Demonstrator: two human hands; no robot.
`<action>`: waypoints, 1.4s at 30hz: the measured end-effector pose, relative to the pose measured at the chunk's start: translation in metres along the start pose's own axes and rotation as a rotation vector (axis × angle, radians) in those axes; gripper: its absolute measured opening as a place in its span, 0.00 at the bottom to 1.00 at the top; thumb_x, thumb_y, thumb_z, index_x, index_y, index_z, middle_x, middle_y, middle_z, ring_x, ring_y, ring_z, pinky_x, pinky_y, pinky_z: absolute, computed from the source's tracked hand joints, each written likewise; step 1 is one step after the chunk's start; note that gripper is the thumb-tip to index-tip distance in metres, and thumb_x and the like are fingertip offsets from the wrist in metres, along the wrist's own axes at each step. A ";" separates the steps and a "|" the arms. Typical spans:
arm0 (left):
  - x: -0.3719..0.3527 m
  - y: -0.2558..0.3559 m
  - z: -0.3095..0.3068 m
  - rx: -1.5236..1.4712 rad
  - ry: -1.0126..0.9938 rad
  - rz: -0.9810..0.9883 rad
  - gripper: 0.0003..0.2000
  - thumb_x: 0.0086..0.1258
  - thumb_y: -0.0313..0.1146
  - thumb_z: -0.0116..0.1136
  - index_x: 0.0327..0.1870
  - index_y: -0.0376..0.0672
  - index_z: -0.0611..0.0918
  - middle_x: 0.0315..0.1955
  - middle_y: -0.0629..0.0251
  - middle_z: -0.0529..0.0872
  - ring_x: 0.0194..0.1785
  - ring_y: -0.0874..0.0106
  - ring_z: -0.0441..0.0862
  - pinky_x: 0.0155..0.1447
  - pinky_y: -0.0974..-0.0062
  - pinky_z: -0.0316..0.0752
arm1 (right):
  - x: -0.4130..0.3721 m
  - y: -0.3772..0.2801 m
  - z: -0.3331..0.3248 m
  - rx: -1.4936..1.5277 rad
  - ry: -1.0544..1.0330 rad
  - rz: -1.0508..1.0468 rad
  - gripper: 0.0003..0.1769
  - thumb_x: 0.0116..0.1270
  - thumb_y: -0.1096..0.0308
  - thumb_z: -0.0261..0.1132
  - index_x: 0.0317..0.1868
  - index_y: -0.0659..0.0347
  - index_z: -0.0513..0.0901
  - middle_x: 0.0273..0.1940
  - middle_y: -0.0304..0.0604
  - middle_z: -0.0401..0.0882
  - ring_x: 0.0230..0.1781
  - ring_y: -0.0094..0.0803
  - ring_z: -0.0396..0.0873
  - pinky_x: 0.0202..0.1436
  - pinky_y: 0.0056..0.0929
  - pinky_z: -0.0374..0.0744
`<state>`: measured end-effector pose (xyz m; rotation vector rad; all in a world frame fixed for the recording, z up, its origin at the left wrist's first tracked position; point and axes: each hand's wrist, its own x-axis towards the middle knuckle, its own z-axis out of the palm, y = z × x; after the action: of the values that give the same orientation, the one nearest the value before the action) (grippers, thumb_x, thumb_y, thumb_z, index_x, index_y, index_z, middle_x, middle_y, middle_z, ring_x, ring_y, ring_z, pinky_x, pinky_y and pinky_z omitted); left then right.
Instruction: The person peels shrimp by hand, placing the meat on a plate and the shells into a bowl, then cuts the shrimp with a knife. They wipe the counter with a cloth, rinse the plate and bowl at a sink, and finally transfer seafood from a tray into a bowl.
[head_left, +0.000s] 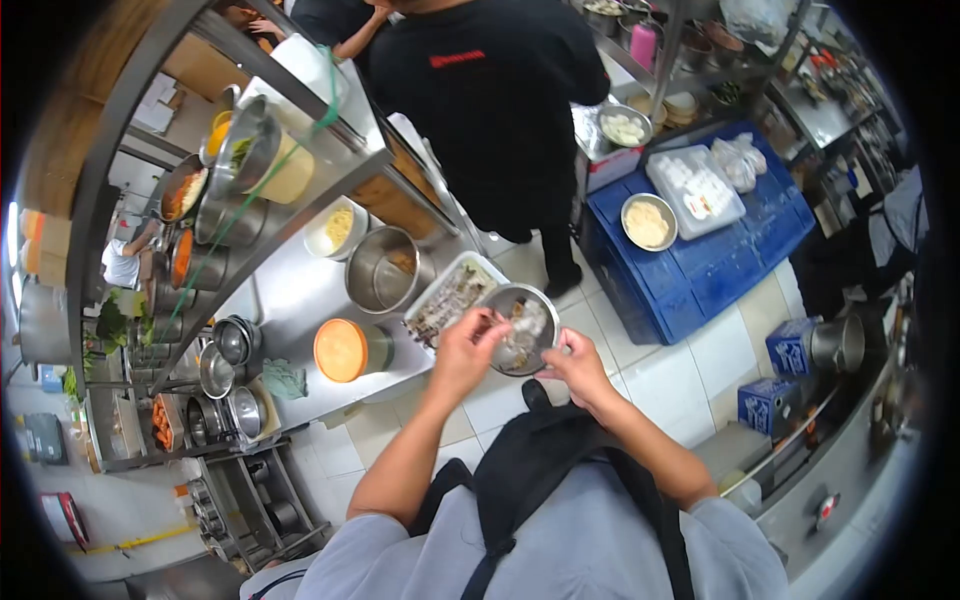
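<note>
A round metal bowl (543,364) with whitish and brown pieces of food in it is held in front of my chest. My right hand (580,368) grips its right rim, thumb and fingers closed on the edge. On the bowl's left side is my left hand (468,350), its fingers pinched together at the rim over the food; what they hold, if anything, is too small to name. Just beyond my left hand, a white rectangular tray (480,262) of greyish, dark-edged food sits on the metal counter.
An orange-lidded tub (341,350) and a large metal pot (375,268) stand on the counter (290,290) at left, under a shelf of bowls. A person in black (470,120) stands ahead. Right of them is a blue chest (650,270) bearing containers.
</note>
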<state>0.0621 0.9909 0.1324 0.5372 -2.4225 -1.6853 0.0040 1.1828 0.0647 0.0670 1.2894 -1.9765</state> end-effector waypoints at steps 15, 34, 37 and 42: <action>0.003 0.031 -0.016 0.066 0.047 -0.098 0.09 0.73 0.28 0.63 0.46 0.35 0.76 0.29 0.66 0.82 0.33 0.79 0.81 0.36 0.79 0.77 | -0.002 -0.007 0.011 -0.043 -0.062 -0.046 0.12 0.66 0.79 0.64 0.32 0.57 0.69 0.41 0.40 0.79 0.40 0.30 0.83 0.40 0.34 0.90; 0.028 -0.015 0.009 0.895 -0.749 0.810 0.07 0.61 0.29 0.61 0.40 0.44 0.82 0.33 0.63 0.80 0.40 0.61 0.84 0.43 0.60 0.80 | 0.005 -0.020 -0.013 -0.237 -0.134 0.024 0.10 0.63 0.80 0.64 0.31 0.58 0.71 0.37 0.37 0.78 0.35 0.27 0.81 0.36 0.31 0.89; 0.022 -0.024 0.014 0.822 -0.764 0.701 0.08 0.63 0.30 0.63 0.42 0.44 0.82 0.35 0.61 0.81 0.41 0.59 0.84 0.44 0.61 0.80 | 0.002 -0.013 -0.017 -0.175 -0.135 0.094 0.10 0.62 0.80 0.64 0.31 0.58 0.71 0.36 0.38 0.78 0.34 0.27 0.80 0.35 0.32 0.90; 0.026 -0.041 0.001 0.447 -0.598 0.586 0.14 0.64 0.28 0.66 0.51 0.41 0.82 0.39 0.58 0.84 0.41 0.60 0.85 0.42 0.66 0.79 | 0.006 -0.008 -0.021 -0.151 -0.116 0.165 0.11 0.62 0.78 0.66 0.30 0.57 0.70 0.38 0.38 0.79 0.38 0.28 0.81 0.36 0.32 0.89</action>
<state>0.0460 0.9696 0.0919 -0.6966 -2.9454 -1.1563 -0.0119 1.1982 0.0577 -0.0139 1.3096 -1.7141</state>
